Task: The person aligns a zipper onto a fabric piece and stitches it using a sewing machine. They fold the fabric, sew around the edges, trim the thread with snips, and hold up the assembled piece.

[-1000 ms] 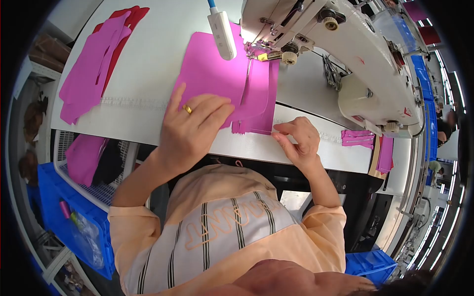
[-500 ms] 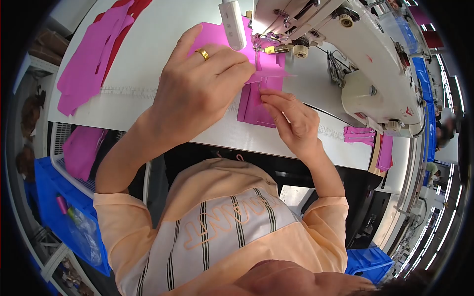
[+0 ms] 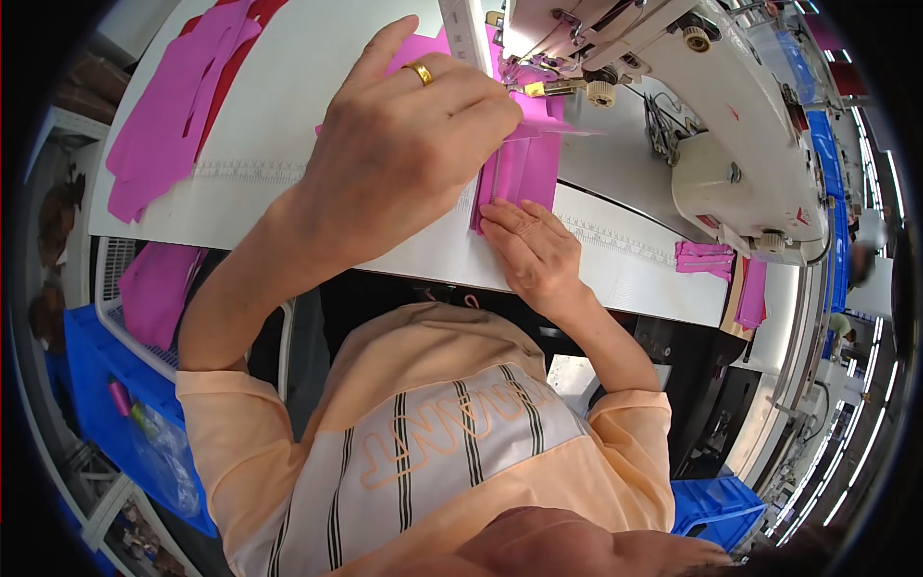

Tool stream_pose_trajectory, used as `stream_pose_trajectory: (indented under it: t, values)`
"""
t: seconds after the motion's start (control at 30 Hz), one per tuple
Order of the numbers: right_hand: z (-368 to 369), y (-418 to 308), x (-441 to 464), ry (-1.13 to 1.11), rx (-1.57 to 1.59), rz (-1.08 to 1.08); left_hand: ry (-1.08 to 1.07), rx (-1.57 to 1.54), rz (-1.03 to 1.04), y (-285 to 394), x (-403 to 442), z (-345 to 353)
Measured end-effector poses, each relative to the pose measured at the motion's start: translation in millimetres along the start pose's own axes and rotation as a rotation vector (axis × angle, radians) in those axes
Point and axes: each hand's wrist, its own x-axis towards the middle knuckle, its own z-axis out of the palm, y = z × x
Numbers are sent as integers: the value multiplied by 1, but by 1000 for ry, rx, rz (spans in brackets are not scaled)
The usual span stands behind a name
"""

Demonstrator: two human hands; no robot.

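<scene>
The pink fabric (image 3: 535, 173) lies under the needle area of the sewing machine (image 3: 577, 67), with its upper layer folded back away from me. My left hand (image 3: 413, 144), with a gold ring, pinches that folded layer just left of the needle area; its index finger sticks out. Lower down, my right hand (image 3: 532, 252) rests its fingertips on the near end of the pink strip, at the table's front part. The fingers of my left hand hide part of the fabric.
Pink and red cut pieces (image 3: 173, 135) lie at the left of the table (image 3: 260, 125). Small pink pieces (image 3: 704, 259) sit at the right edge. A white basket (image 3: 115, 279) and blue bins (image 3: 125, 413) stand below left. Thread snips (image 3: 663, 125) lie behind the machine arm.
My left hand has moved up and right, lifting the fabric's upper layer and folding it back. My right hand went up to the fabric, then down and left onto the strip's near end.
</scene>
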Motion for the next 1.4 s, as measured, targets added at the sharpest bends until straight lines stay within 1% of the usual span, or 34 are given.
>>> stream_pose_trajectory:
  t: [0.07,0.27,0.37,0.43,0.47,0.53,0.63,0.83,0.93,1.03,1.4]
  values:
    - [1,1,-2,-34,1,2,-7,-3,3,-2,-1,2]
    - [1,2,-2,-31,-4,-49,-43,-12,8,0,-3,0]
    - [1,-1,-3,-63,-19,-36,-56,-29,14,7,-10,0]
    - [-5,-10,-5,-120,-40,-4,-32,-66,9,17,-23,4]
    - [-7,-14,-6,-146,-51,10,-53,-39,5,24,-33,8]
    - [-3,-20,-15,-120,-8,46,-94,11,-2,40,-59,20]
    - [-3,-26,-24,-85,52,65,-115,-17,-71,48,-88,47]
    - [-1,-24,-30,-23,108,49,-170,-126,-214,52,-95,55]
    - [-1,-24,-30,-13,125,45,-177,-80,-199,53,-94,57]
    - [-3,-25,-27,-12,130,51,-141,-53,-176,52,-91,59]
    - [-2,-25,-28,-4,126,64,-135,-52,-167,53,-88,60]
